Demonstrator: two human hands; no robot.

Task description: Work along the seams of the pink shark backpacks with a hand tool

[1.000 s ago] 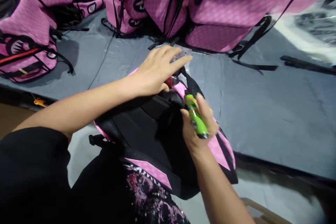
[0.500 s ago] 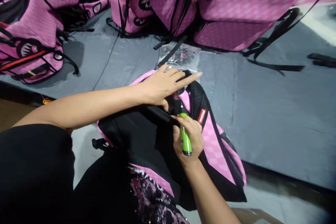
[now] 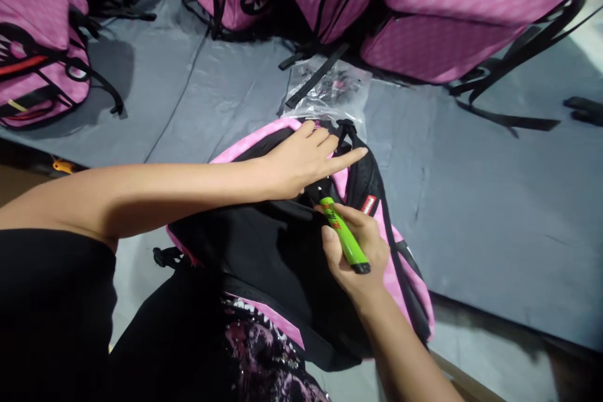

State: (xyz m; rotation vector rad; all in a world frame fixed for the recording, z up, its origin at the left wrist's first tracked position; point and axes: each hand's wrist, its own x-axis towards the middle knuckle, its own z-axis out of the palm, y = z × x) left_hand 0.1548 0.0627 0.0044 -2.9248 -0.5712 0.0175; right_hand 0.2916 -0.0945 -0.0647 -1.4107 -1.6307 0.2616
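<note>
A: What lay nearest the wearer?

B: The printed shirt front (image 3: 264, 352). Just beyond it was the black-and-pink backpack (image 3: 264, 245), its lower part overhanging the near edge of the table (image 3: 490, 201), seemingly propped between body and tabletop for support.

A: Condition of the right hand (image 3: 360, 248)?

B: Its thumb and fingers grasped a green marker (image 3: 346, 239), black tip directed at the backpack's top. The hold was well forward on the barrel, presumably for control. Contact between tip and fabric could not be determined.

A: And the left hand (image 3: 301, 160)?

B: It lay across the backpack's top, index finger extended, the others bent, apparently to steady the load. The thumb was largely hidden; whether it pinched anything, I could not tell.

A: Farther out?

B: A clear plastic bag (image 3: 353, 88) lay just past the backpack, a black strap (image 3: 315, 78) across it. Behind, pink checkered backpacks (image 3: 452, 44) stood crowded together, probably grouped to keep them apart from the one being handled.
</note>
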